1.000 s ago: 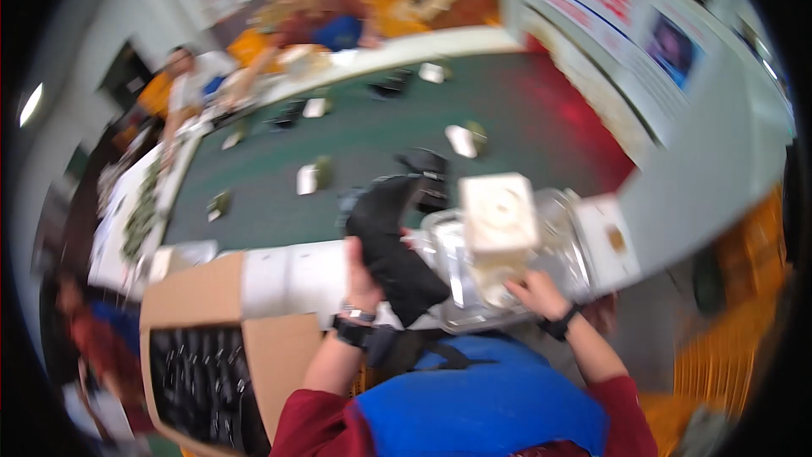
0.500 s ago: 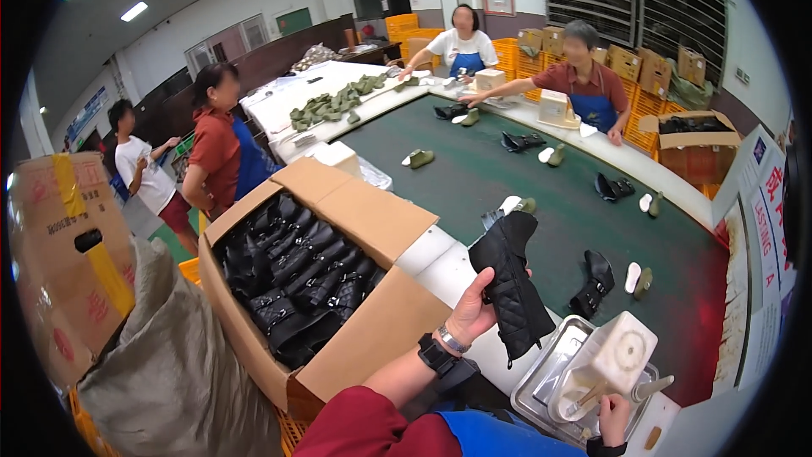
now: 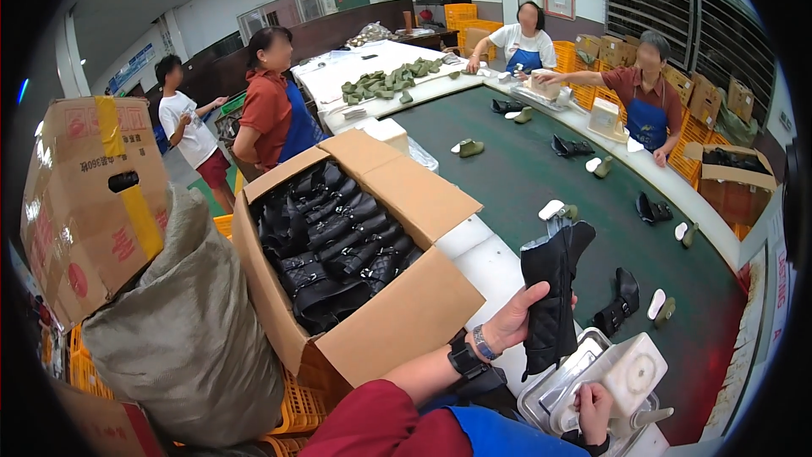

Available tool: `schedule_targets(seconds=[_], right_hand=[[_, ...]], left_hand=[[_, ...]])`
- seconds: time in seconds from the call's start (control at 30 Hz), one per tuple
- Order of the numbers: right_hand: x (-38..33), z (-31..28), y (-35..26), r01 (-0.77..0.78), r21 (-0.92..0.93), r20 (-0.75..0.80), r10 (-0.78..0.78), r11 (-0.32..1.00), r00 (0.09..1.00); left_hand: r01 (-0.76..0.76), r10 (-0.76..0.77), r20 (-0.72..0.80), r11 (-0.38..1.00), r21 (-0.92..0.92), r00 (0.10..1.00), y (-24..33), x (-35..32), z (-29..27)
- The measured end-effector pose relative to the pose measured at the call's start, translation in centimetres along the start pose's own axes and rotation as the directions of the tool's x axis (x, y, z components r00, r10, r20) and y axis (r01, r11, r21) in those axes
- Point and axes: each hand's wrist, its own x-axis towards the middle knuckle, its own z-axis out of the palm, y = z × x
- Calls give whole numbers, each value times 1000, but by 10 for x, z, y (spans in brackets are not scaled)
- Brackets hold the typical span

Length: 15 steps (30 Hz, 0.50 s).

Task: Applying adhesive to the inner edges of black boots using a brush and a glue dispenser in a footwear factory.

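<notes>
My left hand [image 3: 518, 320] grips a black quilted boot upper [image 3: 551, 290] by its lower part and holds it upright above the white edge of the table. My right hand [image 3: 592, 408] rests on a white plastic device [image 3: 628, 374] that sits in a shiny metal tray [image 3: 545, 395] at the lower right. To my left stands an open cardboard box [image 3: 397, 317] filled with several more black quilted uppers [image 3: 338, 250].
A dark green conveyor belt [image 3: 541, 165] carries several boot pieces, black and olive. Three people in blue aprons work around it; a fourth stands far left. A grey sack [image 3: 190, 334] and a taped cardboard box [image 3: 89, 203] sit at my left, orange crates [image 3: 300, 406] below.
The view has swung from the belt leftward to the open box. My left hand still holds the black upper, now raised upright; my right hand stays on the white device.
</notes>
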Motion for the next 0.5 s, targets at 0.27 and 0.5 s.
schedule_targets(seconds=[0.27,0.5], right_hand=[[2,6,-21,53,29,-112,-50,998,992],[-2,3,-33,141,-51,-200,-149,989,968]], left_hand=[[15,-5,-59,986,165,998,-14,3,-1],[32,-29,-99,999,23,995,-14,13,0]])
